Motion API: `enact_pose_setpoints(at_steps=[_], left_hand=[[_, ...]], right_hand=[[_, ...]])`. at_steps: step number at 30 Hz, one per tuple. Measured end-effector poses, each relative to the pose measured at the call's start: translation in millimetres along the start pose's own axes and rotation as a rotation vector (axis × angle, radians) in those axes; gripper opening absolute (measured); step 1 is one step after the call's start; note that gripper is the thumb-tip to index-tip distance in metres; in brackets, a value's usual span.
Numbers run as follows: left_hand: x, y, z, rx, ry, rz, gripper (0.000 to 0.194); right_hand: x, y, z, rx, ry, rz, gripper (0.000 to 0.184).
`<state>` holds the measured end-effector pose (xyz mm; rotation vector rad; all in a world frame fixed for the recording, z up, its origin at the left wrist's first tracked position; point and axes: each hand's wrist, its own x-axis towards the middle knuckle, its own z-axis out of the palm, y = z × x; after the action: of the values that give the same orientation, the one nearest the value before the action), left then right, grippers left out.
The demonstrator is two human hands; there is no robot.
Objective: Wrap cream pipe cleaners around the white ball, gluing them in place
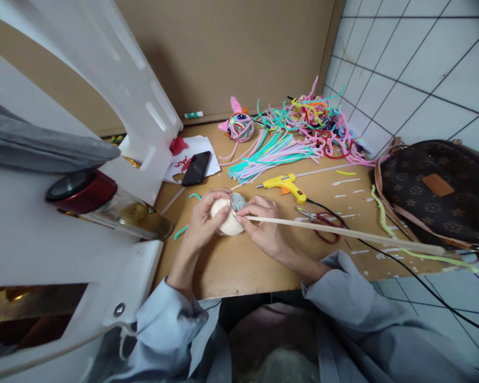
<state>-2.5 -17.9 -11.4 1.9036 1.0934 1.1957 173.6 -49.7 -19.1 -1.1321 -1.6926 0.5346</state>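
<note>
My left hand is closed around a small ball wrapped partly in cream fuzzy strands, with a greenish part showing at its top. From the other side my right hand pinches a long cream pipe cleaner against the ball; its far end stretches out to the right over the table. Just beyond the hands lies a yellow glue gun with a black cord. Red-handled scissors rest on the tabletop right of my right hand, partly behind the pipe cleaner.
Pink and teal pipe cleaners lie bundled behind the glue gun, with a tangled heap farther back. A decorated ball with pink ears stands nearby. A black phone lies left, beside a glass bottle. A brown handbag sits right.
</note>
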Motion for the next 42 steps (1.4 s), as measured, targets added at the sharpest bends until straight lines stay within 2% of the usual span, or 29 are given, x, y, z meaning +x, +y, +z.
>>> enact_pose_setpoints(at_steps=[15, 20, 26, 31, 42], left_hand=[[-0.1, 0.8, 0.7, 0.005, 0.008, 0.016, 0.030], [0.3, 1.7, 1.3, 0.003, 0.021, 0.016, 0.030], [0.7, 1.4, 1.0, 0.008, 0.017, -0.008, 0.034], [1.3, 2.1, 0.6, -0.018, 0.016, -0.004, 0.032], [1.7, 3.4, 0.3, -0.008, 0.014, 0.000, 0.028]], right_hand=[[-2.9, -0.6, -0.1, -0.074, -0.003, -0.051, 0.010], [-3.1, -0.8, 1.0, -0.065, 0.031, -0.086, 0.007], [-2.7, -3.7, 1.6, -0.064, 0.022, -0.052, 0.004], [-3.5, -5.8, -2.9, -0.045, 0.018, -0.094, 0.003], [0.4, -1.8, -4.1, 0.043, -0.044, -0.002, 0.009]])
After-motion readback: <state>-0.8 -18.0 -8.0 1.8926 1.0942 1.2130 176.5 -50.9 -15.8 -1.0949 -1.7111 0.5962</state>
